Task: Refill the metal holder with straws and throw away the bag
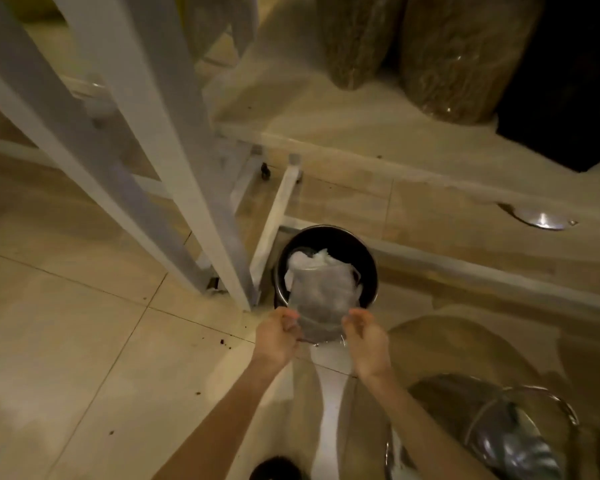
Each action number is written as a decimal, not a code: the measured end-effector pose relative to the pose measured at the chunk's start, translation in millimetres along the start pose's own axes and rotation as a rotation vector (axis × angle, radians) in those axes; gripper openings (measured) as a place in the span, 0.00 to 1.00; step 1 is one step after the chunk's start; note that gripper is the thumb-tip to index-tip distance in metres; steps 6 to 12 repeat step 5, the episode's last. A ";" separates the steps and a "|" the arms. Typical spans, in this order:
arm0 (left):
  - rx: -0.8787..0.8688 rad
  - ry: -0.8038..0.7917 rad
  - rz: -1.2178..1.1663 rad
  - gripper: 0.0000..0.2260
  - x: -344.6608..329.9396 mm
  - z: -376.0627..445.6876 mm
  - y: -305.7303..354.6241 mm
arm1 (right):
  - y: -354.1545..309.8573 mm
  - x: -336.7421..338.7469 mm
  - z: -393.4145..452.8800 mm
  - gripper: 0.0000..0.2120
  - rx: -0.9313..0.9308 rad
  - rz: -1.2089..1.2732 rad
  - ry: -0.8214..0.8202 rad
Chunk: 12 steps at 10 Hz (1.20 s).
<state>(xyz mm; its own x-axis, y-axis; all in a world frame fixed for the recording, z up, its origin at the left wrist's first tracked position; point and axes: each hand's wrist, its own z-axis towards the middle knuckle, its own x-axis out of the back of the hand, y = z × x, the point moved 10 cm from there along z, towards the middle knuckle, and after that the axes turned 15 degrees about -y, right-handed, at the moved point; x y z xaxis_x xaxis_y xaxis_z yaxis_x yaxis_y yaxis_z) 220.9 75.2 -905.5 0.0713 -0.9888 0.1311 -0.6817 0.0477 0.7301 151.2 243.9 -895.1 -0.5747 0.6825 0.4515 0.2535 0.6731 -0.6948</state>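
Holding one clear plastic bag (321, 299) between them, two hands pinch its near edge: the left hand (278, 336) grips the corner at about 9 o'clock of the bag, the right hand (364, 337) the corner at 3 o'clock, fingers closed on the film. The bag hangs over the mouth of one round black bin (326, 268), its far end inside the rim, above crumpled white waste (309, 259) already in the bin. The bin stands on the tiled floor (66, 323), which is specked with dark crumbs. White frame legs (174, 161) slant down at 10 o'clock, their feet just beside the bin. At 1 o'clock a low shelf (326, 133) carries two tall clear sacks of brownish stuff (458, 53). At 5 o'clock a second, metal-rimmed container (520, 441) is partly visible. No straws or metal holder are in sight.
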 end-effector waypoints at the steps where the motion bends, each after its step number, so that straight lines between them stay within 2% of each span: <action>1: 0.000 -0.043 -0.095 0.08 -4.4 21.0 -9.2 | 5.0 -13.3 20.9 0.19 0.002 -0.161 -0.092; 2: 0.035 -0.111 -0.150 0.09 -15.7 18.7 -9.2 | 5.3 -19.2 22.2 0.28 -0.030 -0.569 -0.227; 3: 0.043 -0.172 -0.084 0.10 -21.8 1.3 0.5 | -2.9 -11.2 15.3 0.19 -0.046 -0.684 -0.279; 4: 0.050 -0.188 0.011 0.14 -18.0 -21.9 15.1 | -20.5 5.0 -1.7 0.22 -0.039 -0.470 -0.254; 5: 0.008 -0.167 0.043 0.16 -9.2 -48.2 44.8 | -48.0 13.4 -18.1 0.23 -0.005 -0.388 -0.295; 12: 0.008 -0.167 0.043 0.16 -9.2 -48.2 44.8 | -48.0 13.4 -18.1 0.23 -0.005 -0.388 -0.295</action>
